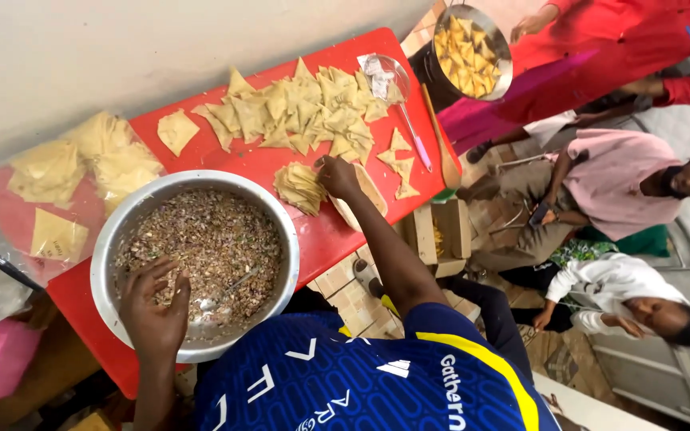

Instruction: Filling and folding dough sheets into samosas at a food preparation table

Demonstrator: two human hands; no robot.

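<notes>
The left hand [153, 315] is being rested over the minced filling [201, 243] inside the large steel bowl [121, 219], its fingers spread open and gripping nothing; a spoon [229, 291] is lying in the filling just beside it. The right hand [337, 175] is being pressed down on the stack of pastry sheets [299, 187] on the red worktop [321, 235], fingers curled at the stack's edge. Folded triangular pastries [305, 112] are being kept in a heap beyond the stack.
</notes>
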